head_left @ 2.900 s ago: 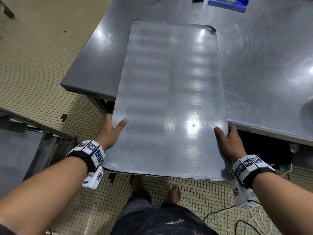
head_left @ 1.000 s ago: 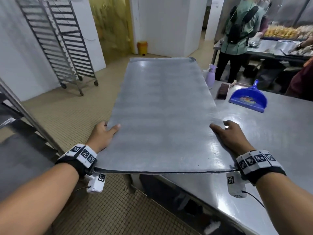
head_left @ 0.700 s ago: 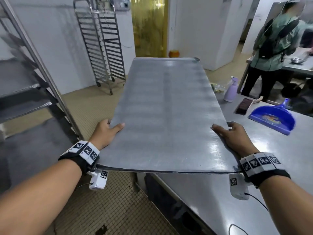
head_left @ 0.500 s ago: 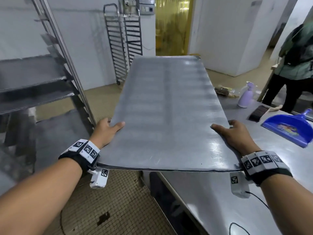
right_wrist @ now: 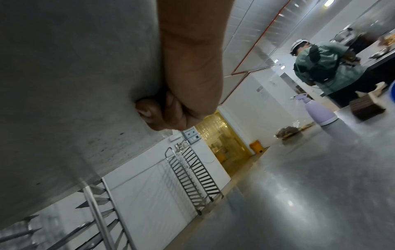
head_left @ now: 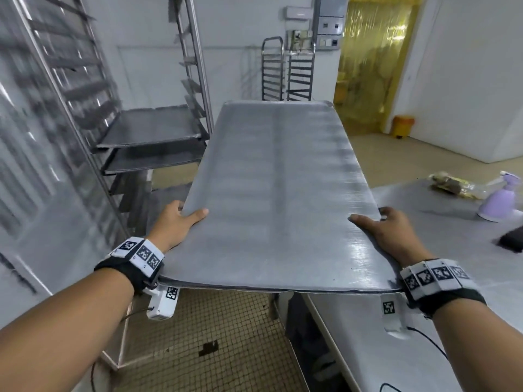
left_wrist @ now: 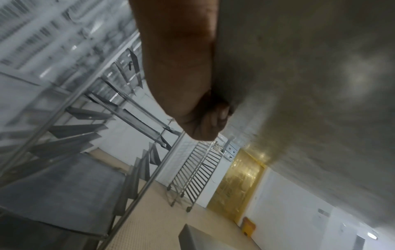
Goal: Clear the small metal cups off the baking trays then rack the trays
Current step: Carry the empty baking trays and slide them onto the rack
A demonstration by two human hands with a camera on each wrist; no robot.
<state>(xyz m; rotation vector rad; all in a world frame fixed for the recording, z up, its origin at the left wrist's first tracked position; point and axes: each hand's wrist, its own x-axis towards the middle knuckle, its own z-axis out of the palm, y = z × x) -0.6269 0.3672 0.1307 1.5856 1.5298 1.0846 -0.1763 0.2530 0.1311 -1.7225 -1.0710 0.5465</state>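
Observation:
A long bare metal baking tray [head_left: 277, 193] is held level in the air in front of me, with no cups on it. My left hand [head_left: 181, 222] grips its left edge, thumb on top and fingers curled beneath [left_wrist: 213, 116]. My right hand [head_left: 387, 236] grips the right edge the same way, fingers curled against the underside [right_wrist: 149, 110]. To the left stands a tall steel tray rack [head_left: 93, 114]; two trays [head_left: 152, 128] sit on its runners, close to my tray's far left corner.
A steel table [head_left: 424, 321] lies at the right with a lilac spray bottle [head_left: 501, 202], a dark block and some scraps on it. Two bare racks [head_left: 288, 72] stand by the far wall beside a yellow strip curtain [head_left: 370, 66]. A person [right_wrist: 327, 67] works at the far right.
I have lifted the tray off the table and swung it to the left; the view has turned from the table towards the near rack. Both hands have kept their grip on the tray's edges.

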